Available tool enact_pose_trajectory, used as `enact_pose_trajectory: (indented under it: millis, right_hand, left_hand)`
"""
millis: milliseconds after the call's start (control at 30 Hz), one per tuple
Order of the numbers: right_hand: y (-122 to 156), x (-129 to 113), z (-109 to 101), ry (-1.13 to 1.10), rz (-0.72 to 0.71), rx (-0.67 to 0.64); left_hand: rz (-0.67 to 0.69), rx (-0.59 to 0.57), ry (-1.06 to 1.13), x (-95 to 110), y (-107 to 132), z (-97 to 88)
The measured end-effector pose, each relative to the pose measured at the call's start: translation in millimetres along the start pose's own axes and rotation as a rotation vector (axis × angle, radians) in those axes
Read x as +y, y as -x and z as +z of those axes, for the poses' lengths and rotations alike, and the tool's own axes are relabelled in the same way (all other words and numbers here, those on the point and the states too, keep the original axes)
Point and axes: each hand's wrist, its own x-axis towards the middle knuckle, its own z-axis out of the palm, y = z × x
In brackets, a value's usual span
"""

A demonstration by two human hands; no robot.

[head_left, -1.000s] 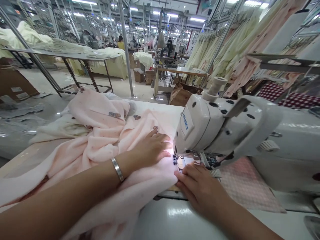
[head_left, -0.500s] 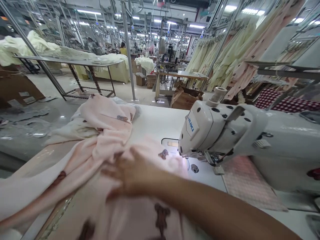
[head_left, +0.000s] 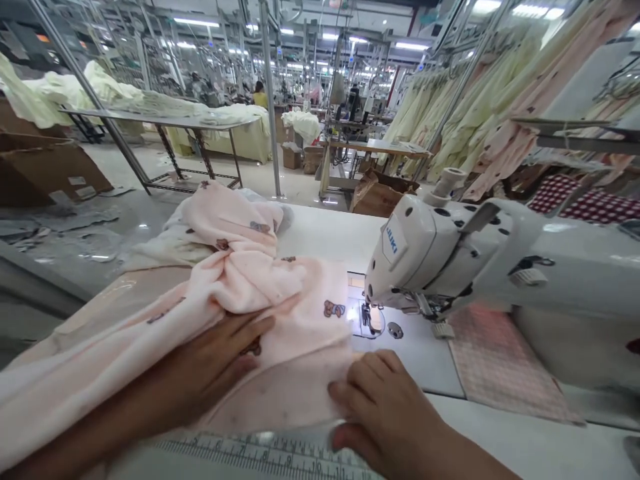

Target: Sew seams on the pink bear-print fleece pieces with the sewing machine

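Observation:
Soft pink fabric (head_left: 300, 393) printed with small bears lies in front of the sewing machine (head_left: 400, 247). Its right edge is just left of the lit presser foot (head_left: 369, 319). My left hand (head_left: 225, 360) rests on the fabric with fingers stretched out, beside a bunched fold. At the near right edge of the cloth, my right hand (head_left: 377, 400) has its fingers curled closed on the border; the pinch itself is partly hidden. The two hands are apart, with a flat part of the fabric between them.
A printed ruler scale (head_left: 280, 457) runs along the table's near edge. Pink checked cloth (head_left: 510, 360) lies beneath the machine arm. Beyond are a brown carton (head_left: 383, 192), a metal table (head_left: 165, 120) with pale yellow cloth, and hanging garments (head_left: 465, 127) at right.
My right hand has drawn back from across the cloth to its right edge. My left hand has come into view on the fabric. The cloth's edge now lies left of the presser foot.

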Motion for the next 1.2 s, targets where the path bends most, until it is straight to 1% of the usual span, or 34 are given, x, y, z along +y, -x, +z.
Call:
enact_pose_trajectory:
  millis: [33, 67, 133, 167, 200, 267, 333, 400, 467, 567, 633, 667, 733, 800, 900, 967, 1067, 1200]
  right_hand:
    - [6.0, 2.7, 3.1, -0.034, 0.015, -0.057]
    - [11.4, 5.6, 5.8, -0.073, -0.002, -0.109]
    - [20.3, 10.9, 6.5, -0.138, -0.077, -0.191]
    - [22.9, 13.6, 3.8, -0.154, -0.104, -0.2]
    - [23.4, 16.7, -0.8, -0.16, -0.095, -0.2]
    - [16.8, 24.5, -12.9, -0.129, -0.001, -0.232]
    - [2.9, 34.9, -23.0, -0.048, 0.118, -0.306]
    - [-11.2, 46.3, -27.0, 0.035, 0.195, -0.356]
    - [-18.8, 56.4, -25.5, 0.078, 0.218, -0.349]
    - [-14.8, 65.9, -21.6, 0.115, 0.248, -0.324]
    - [-6.7, 68.9, -21.0, 0.14, 0.271, -0.301]
    - [-2.6, 69.9, -21.1, 0.15, 0.281, -0.289]
    - [4.1, 71.8, -21.2, 0.17, 0.296, -0.264]
    - [8.0, 73.9, -20.2, 0.19, 0.309, -0.24]
    - [9.0, 77.2, -17.6, 0.227, 0.33, -0.194]
    - [7.3, 79.3, -16.5, 0.255, 0.341, -0.157]
    - [3.4, 83.9, -16.4, 0.296, 0.36, -0.111]
    - [1.9, 98.5, -14.7, 0.341, 0.396, -0.062]
  left_hand:
    - [0.027, -0.044, -0.031, 4.7, -2.2, 2.0]
    - [0.05, -0.091, -0.069, 8.9, -4.1, 3.1]
    - [0.082, -0.167, -0.135, 16.7, -7.3, 1.4]
    - [0.082, -0.19, -0.143, 21.3, -9.7, -1.2]
    - [0.072, -0.203, -0.121, 27.1, -13.4, -4.3]
    - [0.038, -0.219, -0.043, 43.0, -26.3, -9.0]
    - [0.023, -0.229, -0.002, 62.1, -45.5, -7.5]
    - [0.066, -0.207, -0.043, 78.3, -65.4, 0.9]
    - [0.166, -0.153, -0.096, 87.2, -80.3, 12.6]
    - [0.335, -0.066, -0.087, 87.8, -87.7, 26.6]
    - [0.406, -0.034, -0.055, 85.4, -85.9, 31.0]
    - [0.42, -0.035, -0.029, 84.5, -84.5, 32.1]
    - [0.402, -0.074, 0.048, 84.4, -82.6, 32.7]
    - [0.36, -0.137, 0.116, 85.6, -82.5, 32.3]
    - [0.343, -0.211, 0.154, 86.3, -83.7, 30.9]
    - [0.336, -0.214, 0.188, 84.2, -84.9, 30.4]
    - [0.31, -0.178, 0.259, 77.5, -89.7, 32.3]
    - [0.319, -0.178, 0.227, 68.3, -105.4, 39.5]
